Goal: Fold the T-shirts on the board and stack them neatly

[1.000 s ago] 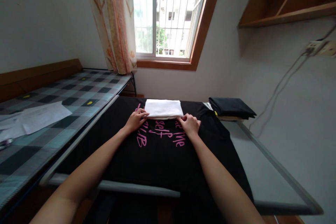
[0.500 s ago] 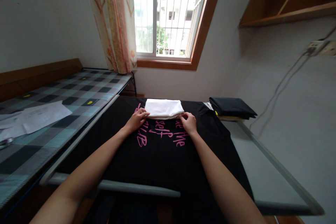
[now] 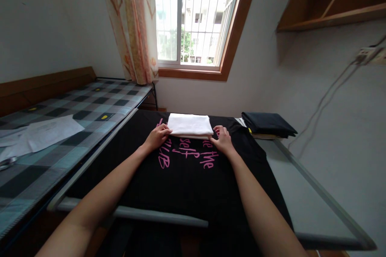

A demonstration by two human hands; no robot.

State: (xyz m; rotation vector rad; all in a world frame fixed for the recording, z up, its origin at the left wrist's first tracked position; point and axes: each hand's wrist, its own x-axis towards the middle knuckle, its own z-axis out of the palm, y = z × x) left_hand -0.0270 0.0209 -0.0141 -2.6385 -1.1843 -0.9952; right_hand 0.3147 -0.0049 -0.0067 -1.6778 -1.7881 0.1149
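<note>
A white folded cloth (image 3: 189,124) lies flat on a black shirt (image 3: 187,184) with pink lettering, which is spread over the table. At the cloth's near left corner, my left hand (image 3: 157,136) pinches the edge between thumb and fingers. My right hand (image 3: 222,139) is beside the near right corner, its fingers bent and apart from the thumb. The right thumb tip is close to the cloth's edge; whether it touches is hard to make out.
A dark folded stack (image 3: 268,123) sits at the table's back right, beside the bare grey tabletop (image 3: 310,196). On the left is a checkered bed (image 3: 120,98) with paper sheets (image 3: 51,132) and scissors (image 3: 7,163). A window (image 3: 196,20) and curtain (image 3: 137,24) are behind.
My right hand has let go of the cloth's right corner and moved slightly right, its fingers spreading. The left hand stays at the left corner.
</note>
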